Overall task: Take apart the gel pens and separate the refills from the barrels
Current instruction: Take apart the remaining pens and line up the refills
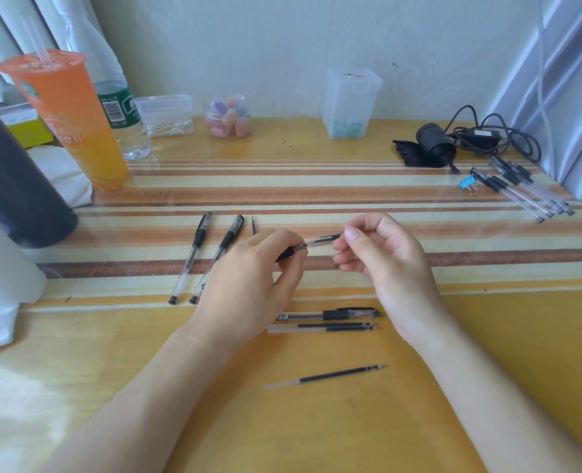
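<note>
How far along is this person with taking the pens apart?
Partway. Done: a thin black refill lies loose nearest the person, and a pair of refills lies beyond it. In hand: the left hand and right hand pinch a clear black-gripped gel pen between them. Left: two capped pens on the striped mat and one capped pen look whole. The far-right pen pile is too small to judge.

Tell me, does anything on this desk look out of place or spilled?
Nothing looks spilled or broken. One refill lies alone and slanted in front, apart from the two refills lying side by side beyond it.
</note>
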